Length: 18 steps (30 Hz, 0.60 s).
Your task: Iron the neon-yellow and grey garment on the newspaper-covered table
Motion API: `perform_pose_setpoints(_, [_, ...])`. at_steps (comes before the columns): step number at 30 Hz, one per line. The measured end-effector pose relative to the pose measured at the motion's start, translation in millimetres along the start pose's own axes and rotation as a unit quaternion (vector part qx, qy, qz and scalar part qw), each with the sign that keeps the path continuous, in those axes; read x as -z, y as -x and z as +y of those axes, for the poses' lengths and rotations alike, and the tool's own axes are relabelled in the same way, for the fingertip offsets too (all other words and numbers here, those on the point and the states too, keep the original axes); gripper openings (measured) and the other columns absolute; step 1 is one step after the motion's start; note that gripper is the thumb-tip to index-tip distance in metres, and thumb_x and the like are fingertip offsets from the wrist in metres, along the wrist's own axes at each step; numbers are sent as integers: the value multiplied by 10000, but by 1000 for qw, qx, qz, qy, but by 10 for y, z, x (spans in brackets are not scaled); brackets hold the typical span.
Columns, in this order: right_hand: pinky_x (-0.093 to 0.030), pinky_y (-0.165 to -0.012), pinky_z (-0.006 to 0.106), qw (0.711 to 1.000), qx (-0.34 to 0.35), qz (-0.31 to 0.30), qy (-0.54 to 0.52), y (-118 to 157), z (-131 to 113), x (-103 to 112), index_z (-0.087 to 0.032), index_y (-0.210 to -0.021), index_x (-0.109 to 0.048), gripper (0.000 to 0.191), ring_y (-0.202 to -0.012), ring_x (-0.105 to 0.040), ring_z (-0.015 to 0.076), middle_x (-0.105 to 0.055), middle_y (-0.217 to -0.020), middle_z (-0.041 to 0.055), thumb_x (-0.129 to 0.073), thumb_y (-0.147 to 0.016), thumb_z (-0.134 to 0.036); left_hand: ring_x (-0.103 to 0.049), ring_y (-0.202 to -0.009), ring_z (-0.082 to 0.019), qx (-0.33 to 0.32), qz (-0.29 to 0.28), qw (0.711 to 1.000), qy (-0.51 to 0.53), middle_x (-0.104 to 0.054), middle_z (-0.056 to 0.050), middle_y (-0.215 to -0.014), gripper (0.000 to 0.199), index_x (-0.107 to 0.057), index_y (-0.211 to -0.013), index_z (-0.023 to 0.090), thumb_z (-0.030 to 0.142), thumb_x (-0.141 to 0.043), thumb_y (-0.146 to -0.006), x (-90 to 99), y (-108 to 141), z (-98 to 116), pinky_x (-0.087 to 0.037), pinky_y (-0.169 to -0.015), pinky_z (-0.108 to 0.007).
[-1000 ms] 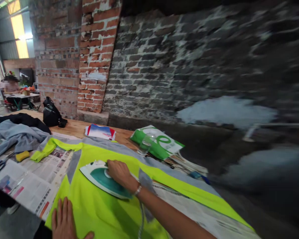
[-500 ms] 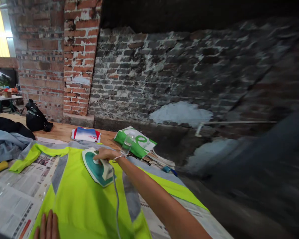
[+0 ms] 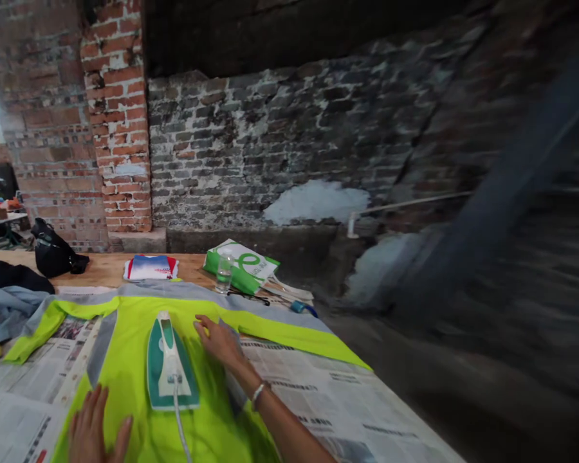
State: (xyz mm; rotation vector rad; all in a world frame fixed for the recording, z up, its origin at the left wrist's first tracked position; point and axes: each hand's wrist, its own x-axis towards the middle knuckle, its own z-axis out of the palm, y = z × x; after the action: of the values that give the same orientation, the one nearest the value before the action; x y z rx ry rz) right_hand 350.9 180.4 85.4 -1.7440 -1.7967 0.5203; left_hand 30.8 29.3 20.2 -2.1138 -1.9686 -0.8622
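Note:
A bright yellow-green and grey long-sleeved shirt (image 3: 130, 347) lies spread over newspapers on the table. On its middle rests a green and white clothes iron (image 3: 171, 373), soleplate down, its cord trailing toward me. My right hand (image 3: 220, 343) is off the iron, just to its right over the shirt, fingers apart with nothing in them. At the lower left, my left hand (image 3: 94, 427) has its fingers spread and touches or hovers close over the shirt's left side; it holds nothing.
Beyond the shirt are a folded white, blue and red cloth (image 3: 151, 267), a clear cup (image 3: 224, 273), a green and white bag (image 3: 246, 262) and glasses (image 3: 249, 298). A black bag (image 3: 55, 251) and piled clothes (image 3: 9, 315) lie left. Newspaper (image 3: 318, 392) covers the right side.
My right hand has let go of the iron and moved to its right. The iron now points away from me, nearer the shirt's middle. More of my left hand shows. The view has turned right.

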Motion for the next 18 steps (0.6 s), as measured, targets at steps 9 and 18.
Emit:
perform_pose_setpoints(9, [-165,-1223,500,985,-19,28,172,-28,535,-226,-186,-1532,-460,609,-1519,-249,289,-358,-1623,111,-347,-1008,-475,-431,-1432,-355,-5,-75,997,-36,-529,-132,-1485,604,-606,-1366,121,408,-304,-929,-409,-1099,285,-378,-1152,-597])
perform_pose_setpoints(18, [-203,-1205,566,992,-10,52,114,-109,322,67,-110,-1448,-522,618,-1481,-305,345,-431,-1557,206,-506,-948,-472,-622,-1249,-331,32,-145,987,59,-669,-143,-1321,641,-655,-1137,150,601,-297,-855,-578,-1858,-259,-421,-1149,-484])
